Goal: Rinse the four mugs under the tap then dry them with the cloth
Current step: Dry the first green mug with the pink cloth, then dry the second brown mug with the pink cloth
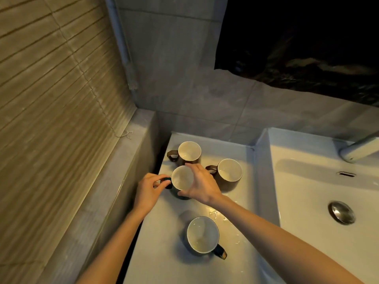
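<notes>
The middle mug (182, 177) stands upright on the worktop (164, 253), its handle (167, 182) pointing left. The left grip (148, 191) pinches that handle; the right grip (202, 185) curls round the rim and wall. The tap (359, 149) and basin (307, 181) lie well off to the right, so the right arm is nearer. Count: 4 mugs, 2 brown (189, 151) (229, 170) and 2 dark, 1 of them near (203, 234); 1 tap; 0 cloths in view.

I can read no word, brand or number anywhere here. The mug (182, 178) gripped between my left hand (150, 189) and right hand (202, 185) shows no marking. Neither do the other mugs (189, 150), the sink (307, 181) or the tap (359, 149) in this dim light.
</notes>
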### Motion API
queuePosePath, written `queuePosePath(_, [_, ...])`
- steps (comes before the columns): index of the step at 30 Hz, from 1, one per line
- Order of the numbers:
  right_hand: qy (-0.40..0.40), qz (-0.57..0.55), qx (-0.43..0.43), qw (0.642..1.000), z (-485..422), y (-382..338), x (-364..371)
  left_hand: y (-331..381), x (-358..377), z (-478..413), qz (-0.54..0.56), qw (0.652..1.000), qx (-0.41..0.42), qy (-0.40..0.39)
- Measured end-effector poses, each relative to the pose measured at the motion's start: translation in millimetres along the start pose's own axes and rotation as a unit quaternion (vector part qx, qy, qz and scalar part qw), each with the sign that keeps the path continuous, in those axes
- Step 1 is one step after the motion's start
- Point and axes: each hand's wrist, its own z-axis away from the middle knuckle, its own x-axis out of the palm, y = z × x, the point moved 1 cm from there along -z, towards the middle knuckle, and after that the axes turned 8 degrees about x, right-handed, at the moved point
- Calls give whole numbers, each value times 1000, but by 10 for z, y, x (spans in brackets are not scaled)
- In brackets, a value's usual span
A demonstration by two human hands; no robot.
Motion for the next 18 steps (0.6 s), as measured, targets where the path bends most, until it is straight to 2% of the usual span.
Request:
queuePosePath(8, [8,-20,10,1000,-34,-14,84,-20,2,-77,9,1000,-9,8])
queuePosePath(14, [-35,-69,-13,997,93,147,-60,41,-19,-69,-30,999,-30,20])
queuePosePath(18, [43,-52,-46,997,272,444,-431,360,-5,-60,-69,995,45,57])
